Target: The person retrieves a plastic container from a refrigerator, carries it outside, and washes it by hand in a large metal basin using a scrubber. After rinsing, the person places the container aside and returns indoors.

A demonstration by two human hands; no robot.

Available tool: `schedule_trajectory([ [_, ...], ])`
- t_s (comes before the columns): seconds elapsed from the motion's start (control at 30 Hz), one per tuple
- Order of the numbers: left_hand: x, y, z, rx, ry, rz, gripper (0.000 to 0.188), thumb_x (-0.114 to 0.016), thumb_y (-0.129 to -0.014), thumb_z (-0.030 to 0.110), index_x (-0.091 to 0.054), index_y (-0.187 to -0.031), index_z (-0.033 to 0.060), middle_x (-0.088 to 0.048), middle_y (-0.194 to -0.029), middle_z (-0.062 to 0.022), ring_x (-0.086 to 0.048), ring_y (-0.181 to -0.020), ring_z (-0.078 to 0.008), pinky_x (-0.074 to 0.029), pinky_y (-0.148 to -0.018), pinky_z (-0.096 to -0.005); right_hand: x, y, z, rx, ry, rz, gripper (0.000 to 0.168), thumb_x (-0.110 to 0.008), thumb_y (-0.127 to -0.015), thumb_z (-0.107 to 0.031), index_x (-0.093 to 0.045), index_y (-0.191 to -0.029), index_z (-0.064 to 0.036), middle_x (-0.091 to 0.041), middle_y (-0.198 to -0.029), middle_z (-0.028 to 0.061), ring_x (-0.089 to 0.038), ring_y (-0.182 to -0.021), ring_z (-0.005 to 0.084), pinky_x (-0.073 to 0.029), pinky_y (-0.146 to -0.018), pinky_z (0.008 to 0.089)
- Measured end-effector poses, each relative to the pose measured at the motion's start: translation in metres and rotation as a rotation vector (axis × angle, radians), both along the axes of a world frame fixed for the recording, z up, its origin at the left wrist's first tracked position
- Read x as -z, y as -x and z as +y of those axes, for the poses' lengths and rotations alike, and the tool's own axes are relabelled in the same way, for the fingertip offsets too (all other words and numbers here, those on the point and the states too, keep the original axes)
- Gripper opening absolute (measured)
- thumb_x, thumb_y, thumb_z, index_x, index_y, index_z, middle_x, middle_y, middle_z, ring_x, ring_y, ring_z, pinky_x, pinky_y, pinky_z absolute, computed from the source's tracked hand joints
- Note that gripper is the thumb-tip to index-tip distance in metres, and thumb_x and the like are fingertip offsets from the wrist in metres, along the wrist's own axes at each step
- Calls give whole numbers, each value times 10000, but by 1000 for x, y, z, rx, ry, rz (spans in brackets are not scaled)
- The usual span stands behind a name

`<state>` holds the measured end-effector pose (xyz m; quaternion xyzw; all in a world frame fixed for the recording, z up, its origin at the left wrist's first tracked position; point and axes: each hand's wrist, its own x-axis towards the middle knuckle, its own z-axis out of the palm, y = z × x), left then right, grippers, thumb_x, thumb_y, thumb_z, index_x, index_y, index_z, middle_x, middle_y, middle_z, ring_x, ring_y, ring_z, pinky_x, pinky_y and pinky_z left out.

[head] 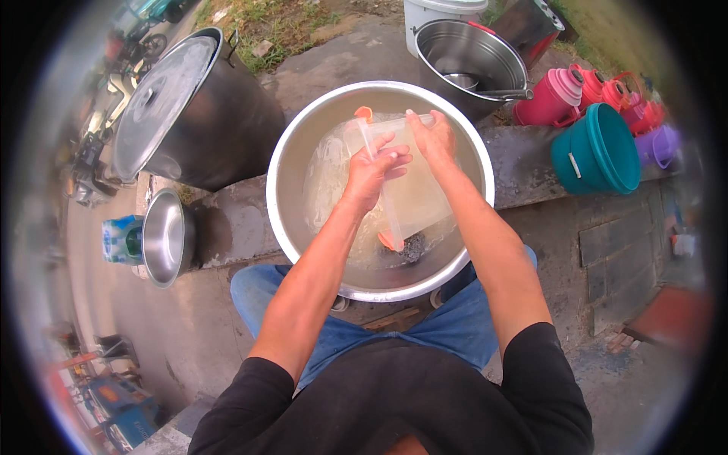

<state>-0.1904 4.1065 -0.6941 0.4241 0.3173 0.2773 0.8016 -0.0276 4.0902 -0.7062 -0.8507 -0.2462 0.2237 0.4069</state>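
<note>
A clear plastic box-shaped container [424, 196] with orange clips [390, 240] is held tilted over a wide metal basin [275, 187] of cloudy water. My right hand [435, 135] grips its far edge, thumb and fingers near the corner. Across the container's left rim lies my left hand [369, 173], fingers loosely bent and partly apart; whether it grips the rim cannot be made out. Below the container's near end, a dark wire scouring pad [412, 248] shows in the basin.
A large lidded pot [227, 119] and a small metal bowl [165, 239] stand left. To the right are a metal bucket [472, 57] with a ladle inside, a teal pail [594, 151] and several red thermos flasks [551, 96]. A concrete ledge [233, 227] runs beneath the basin.
</note>
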Motion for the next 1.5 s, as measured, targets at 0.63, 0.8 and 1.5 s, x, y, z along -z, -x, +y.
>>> schedule_trajectory([
  [0.63, -22, -4, -2, 256, -116, 91, 573, -475, -938, 482, -443, -1317, 54, -606, -1141, -176, -622, -996, -242, -492, -822, -363, 0, 11, -64, -506, -229, -600, 394, -404, -956, -304, -505, -1310, -163, -416, -1410, 154, -331, -1342, 301, -260, -1065, 477],
  [0.8, -8, 20, -40, 397, -352, 120, 552, -556, -927, 383, -424, -1329, 28, -649, -1051, -113, -637, -938, -207, -496, -807, -335, -4, -34, -42, -298, -193, -59, 471, -436, -936, -458, -532, -1262, -132, -567, -1245, 174, -512, -1180, 350, -402, -963, 401],
  [1.5, 11, 44, 40, 73, -82, 161, 492, -598, -891, 124, -418, -1337, 26, -598, -1172, -150, -619, -992, -214, -505, -797, -361, 59, 66, -96, -208, -268, 765, 590, -512, -926, -446, -423, -1329, -25, -573, -1226, 91, -547, -1127, 222, -426, -962, 350],
])
